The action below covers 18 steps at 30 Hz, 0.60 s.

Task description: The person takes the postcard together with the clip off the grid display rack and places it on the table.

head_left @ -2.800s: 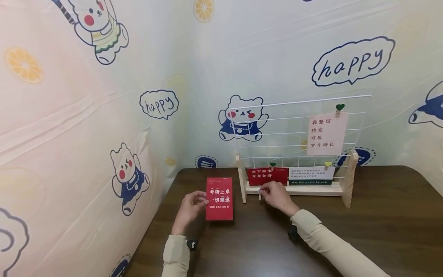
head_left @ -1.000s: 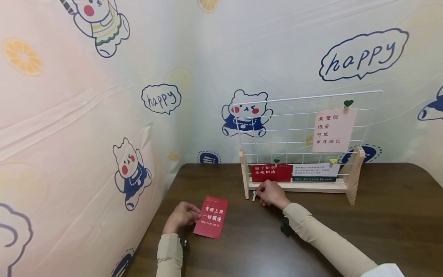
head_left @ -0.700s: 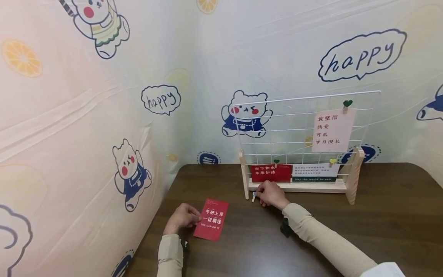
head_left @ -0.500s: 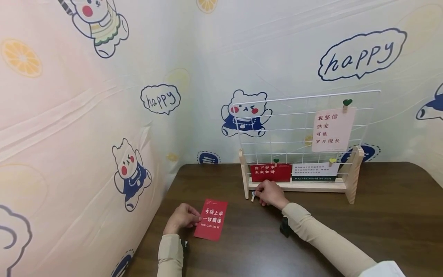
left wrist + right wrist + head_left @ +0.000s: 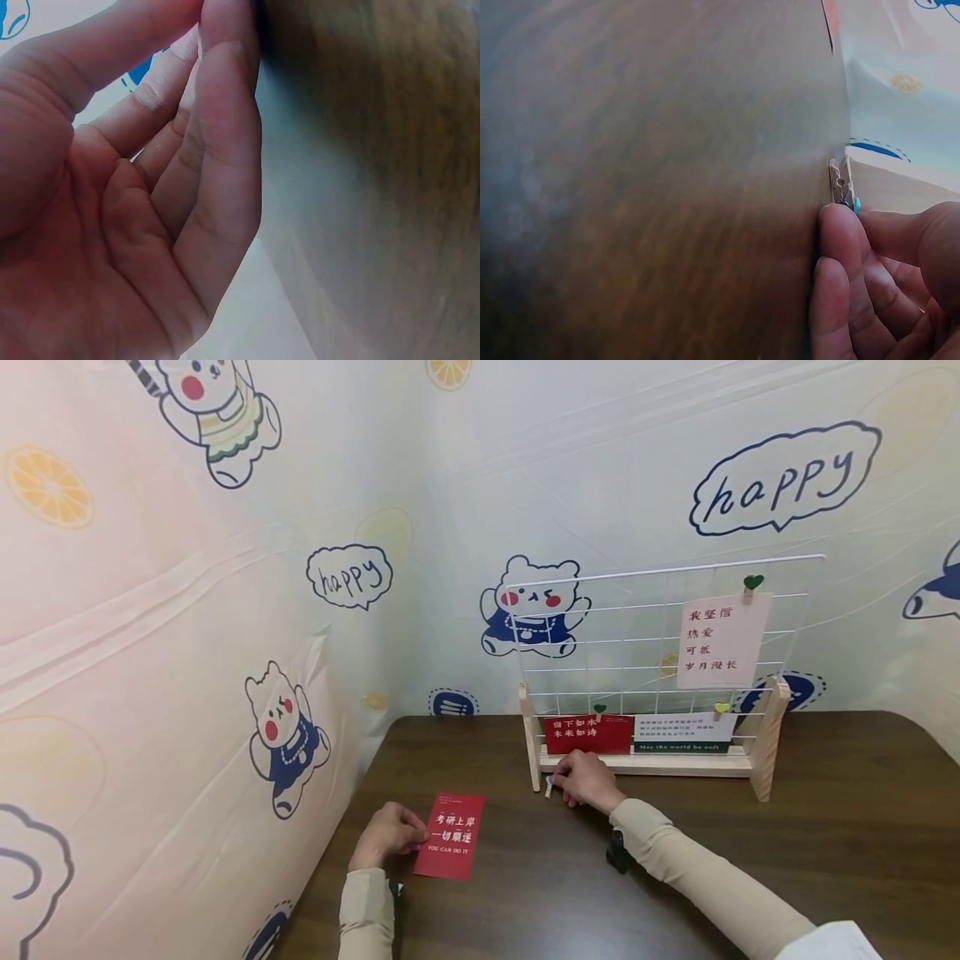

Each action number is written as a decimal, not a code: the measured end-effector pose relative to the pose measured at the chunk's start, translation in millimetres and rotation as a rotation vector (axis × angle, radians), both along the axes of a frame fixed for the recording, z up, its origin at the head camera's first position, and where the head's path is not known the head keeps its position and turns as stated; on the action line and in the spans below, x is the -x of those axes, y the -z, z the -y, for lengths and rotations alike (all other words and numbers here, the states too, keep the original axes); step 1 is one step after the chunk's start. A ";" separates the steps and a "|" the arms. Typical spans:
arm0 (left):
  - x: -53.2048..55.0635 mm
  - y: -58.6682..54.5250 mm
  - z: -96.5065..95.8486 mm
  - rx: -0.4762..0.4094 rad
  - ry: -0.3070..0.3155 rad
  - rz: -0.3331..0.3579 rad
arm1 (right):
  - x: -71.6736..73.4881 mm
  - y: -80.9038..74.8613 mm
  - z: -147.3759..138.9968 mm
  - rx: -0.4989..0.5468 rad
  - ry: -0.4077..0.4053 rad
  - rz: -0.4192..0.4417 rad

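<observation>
My left hand [image 5: 387, 835] pinches the left edge of a red card [image 5: 450, 837] with white lettering, low over the table's left part. In the left wrist view the fingers [image 5: 225, 135] bend to meet the thumb, and the card is out of sight. Between thumb and forefinger my right hand [image 5: 588, 779] holds a small wooden clothespin [image 5: 841, 180] with a light blue ornament, just in front of the rack's left foot. Behind it stands a white wire grid rack [image 5: 622, 643] on a wooden base. A red card [image 5: 611, 737] hangs low on the grid, just above the right hand.
A white and green card [image 5: 682, 733] and a pale pink card [image 5: 722, 643] also hang on the grid by heart-topped clips. The dark wooden table [image 5: 570, 893] reaches back to a printed curtain [image 5: 442, 485].
Since the earliest frame the left hand has lowered the red card toward me and left. The right hand has shifted slightly left with the clothespin. Lately the card has moved a little farther left.
</observation>
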<state>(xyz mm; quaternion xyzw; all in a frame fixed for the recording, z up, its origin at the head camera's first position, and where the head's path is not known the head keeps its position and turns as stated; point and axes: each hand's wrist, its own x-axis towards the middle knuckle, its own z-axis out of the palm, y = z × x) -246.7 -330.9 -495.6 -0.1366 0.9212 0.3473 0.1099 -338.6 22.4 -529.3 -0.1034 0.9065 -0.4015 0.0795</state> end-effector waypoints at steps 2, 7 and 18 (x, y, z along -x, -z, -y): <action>0.8 -0.3 0.1 -0.003 0.002 -0.001 | 0.4 0.2 -0.9 -0.005 0.006 -0.001; 2.5 -1.4 0.0 0.002 0.005 -0.004 | -0.2 -1.2 -2.5 0.006 0.005 -0.013; -2.2 1.7 4.3 0.025 -0.025 -0.011 | -2.8 -0.5 -2.2 0.030 -0.013 -0.006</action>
